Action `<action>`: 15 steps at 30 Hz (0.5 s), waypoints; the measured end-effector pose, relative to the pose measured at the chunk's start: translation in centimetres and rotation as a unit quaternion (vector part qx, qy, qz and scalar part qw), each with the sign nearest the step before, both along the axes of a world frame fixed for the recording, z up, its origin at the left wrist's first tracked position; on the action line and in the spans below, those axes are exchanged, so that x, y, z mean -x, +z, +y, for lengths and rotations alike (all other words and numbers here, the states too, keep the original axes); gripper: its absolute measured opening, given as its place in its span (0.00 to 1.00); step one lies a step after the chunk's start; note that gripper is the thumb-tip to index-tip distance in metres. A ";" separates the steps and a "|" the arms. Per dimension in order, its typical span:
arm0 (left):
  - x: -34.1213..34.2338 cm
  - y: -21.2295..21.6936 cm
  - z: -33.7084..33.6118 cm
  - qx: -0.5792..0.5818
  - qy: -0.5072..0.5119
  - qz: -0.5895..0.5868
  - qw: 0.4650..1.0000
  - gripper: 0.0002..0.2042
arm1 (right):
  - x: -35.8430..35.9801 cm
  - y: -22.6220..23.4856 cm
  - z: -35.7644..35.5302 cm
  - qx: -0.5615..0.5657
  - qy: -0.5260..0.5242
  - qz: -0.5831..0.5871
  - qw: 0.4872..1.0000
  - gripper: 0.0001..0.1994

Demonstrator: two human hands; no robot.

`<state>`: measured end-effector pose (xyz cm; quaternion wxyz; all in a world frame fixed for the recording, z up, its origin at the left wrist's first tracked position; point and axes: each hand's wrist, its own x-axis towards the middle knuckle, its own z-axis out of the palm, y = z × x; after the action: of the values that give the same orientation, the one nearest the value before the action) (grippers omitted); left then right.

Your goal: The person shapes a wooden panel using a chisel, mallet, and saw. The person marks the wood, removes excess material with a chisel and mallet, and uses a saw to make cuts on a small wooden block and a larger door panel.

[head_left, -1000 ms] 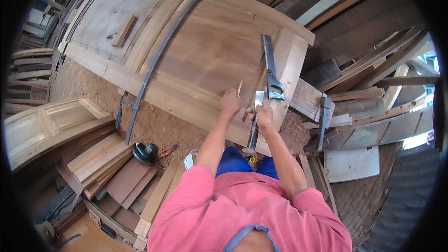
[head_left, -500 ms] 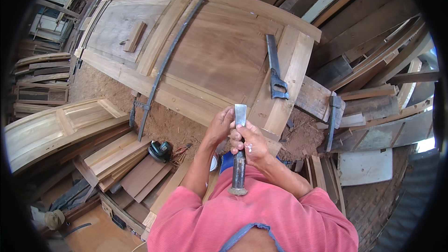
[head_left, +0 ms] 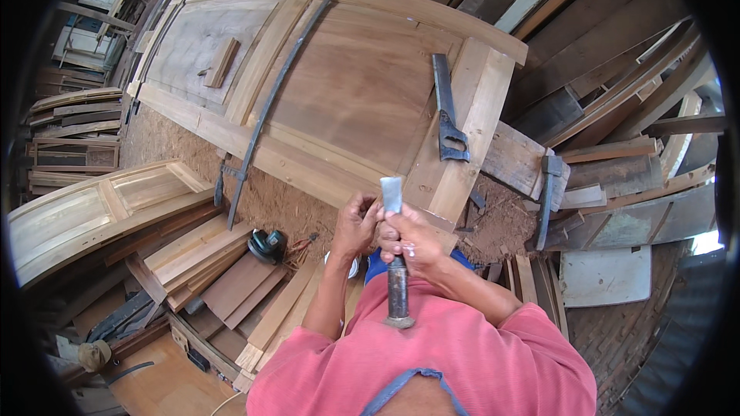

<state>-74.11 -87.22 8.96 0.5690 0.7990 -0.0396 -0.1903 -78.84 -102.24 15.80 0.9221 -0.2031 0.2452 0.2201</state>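
Note:
A wide-bladed chisel (head_left: 398, 293) points away from me over the near edge of the panelled wooden door, its dark handle end close to my shirt. My right hand (head_left: 413, 240) is closed around it where the blade meets the handle. Beside the blade, my left hand (head_left: 355, 225) has its fingers curled in a pinch; whatever they hold, if anything, does not show. A handsaw (head_left: 447, 112) lies on the right end of the door (head_left: 354, 85). Across the door runs a long metal bar clamp (head_left: 279, 100).
A small wood block (head_left: 222, 62) rests on the door's far panel. Left of me are a second panelled door (head_left: 116, 204), stacked boards (head_left: 196, 262) and a green power tool (head_left: 267, 246). Another clamp (head_left: 549, 200) and leaning planks (head_left: 609, 54) stand at the right.
The chisel has tilted slightly, its blade tip shifting a little left and its handle end right. My left hand has drawn slightly left, with its fingers curled more.

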 end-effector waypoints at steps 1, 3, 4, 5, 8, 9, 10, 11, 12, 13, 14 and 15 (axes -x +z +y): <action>-0.5 0.2 -0.8 0.047 0.018 0.026 0.998 0.08 | 0.1 -0.4 0.5 -0.014 0.010 -0.006 1.000 0.06; -0.5 0.2 -0.9 0.094 0.028 0.052 0.994 0.06 | 0.3 -0.7 0.5 -0.033 0.026 -0.015 0.999 0.06; -0.3 0.1 -0.8 0.091 0.028 0.055 0.994 0.06 | 0.5 -0.6 0.5 -0.036 0.025 -0.012 0.999 0.06; -0.1 0.0 -0.7 0.080 0.015 0.043 0.996 0.06 | 0.6 -0.5 0.3 -0.032 0.029 -0.005 0.999 0.05; 0.7 0.3 -1.4 0.101 0.006 0.026 0.994 0.05 | 1.0 0.4 -0.1 -0.016 0.018 -0.001 1.000 0.05; 0.9 0.5 -1.8 0.131 0.008 0.023 0.991 0.05 | 1.1 0.7 -0.2 -0.005 0.002 -0.003 1.000 0.05; 1.0 0.8 -2.2 0.131 0.008 0.022 0.991 0.05 | 1.1 0.9 -0.3 -0.005 0.002 -0.003 1.000 0.05; 1.0 1.1 -2.6 0.137 0.015 0.025 0.990 0.05 | 1.1 1.0 -0.5 0.003 -0.010 -0.002 1.000 0.06; 0.9 1.6 -3.1 0.144 0.020 0.027 0.989 0.05 | 1.0 1.1 -0.8 0.011 -0.024 -0.002 1.000 0.06; 0.8 2.0 -3.2 0.086 0.013 0.003 0.996 0.05 | 1.1 1.2 -1.1 0.013 -0.026 -0.003 1.000 0.06; 1.0 2.3 -2.9 0.088 0.010 0.003 0.996 0.05 | 1.2 1.3 -1.6 0.034 -0.043 0.003 0.999 0.06; 1.6 2.7 -1.9 0.037 -0.025 0.010 0.999 0.05 | 1.3 1.4 -2.3 0.052 -0.055 0.007 0.997 0.06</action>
<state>-75.73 -89.15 11.62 0.5935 0.7742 -0.0614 -0.2111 -80.17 -104.52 17.23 0.9192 -0.2355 0.2737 0.1573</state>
